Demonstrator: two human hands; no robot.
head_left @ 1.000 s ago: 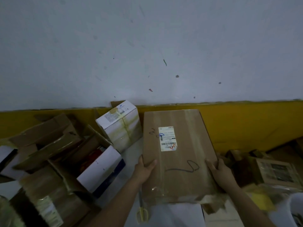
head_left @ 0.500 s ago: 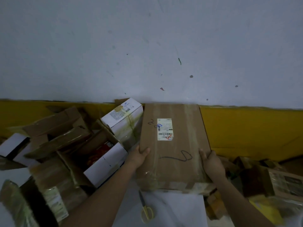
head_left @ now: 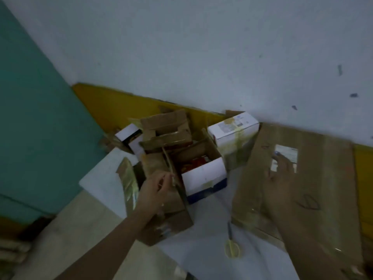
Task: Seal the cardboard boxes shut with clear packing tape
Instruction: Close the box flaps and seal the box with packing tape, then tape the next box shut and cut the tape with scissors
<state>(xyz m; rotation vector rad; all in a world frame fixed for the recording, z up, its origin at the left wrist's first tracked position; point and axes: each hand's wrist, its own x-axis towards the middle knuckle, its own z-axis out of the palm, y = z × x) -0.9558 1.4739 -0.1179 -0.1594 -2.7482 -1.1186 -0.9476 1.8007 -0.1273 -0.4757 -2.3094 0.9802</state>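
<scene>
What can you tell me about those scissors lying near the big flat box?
The scissors lie flat on the pale table surface, just off the near left corner of the large brown cardboard box. Their handles look yellow and point toward the camera; the dark blades look closed and point away, toward the box. Neither hand touches them. The picture is too blurred to show finer detail.

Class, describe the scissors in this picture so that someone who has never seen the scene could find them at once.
Start at the large flat brown box on the right, under the person's right hand. Just off its near left corner, on the white sheet, lie the scissors. Their pale yellow handles point toward the viewer; nothing else nearby is yellow and thin.
</scene>
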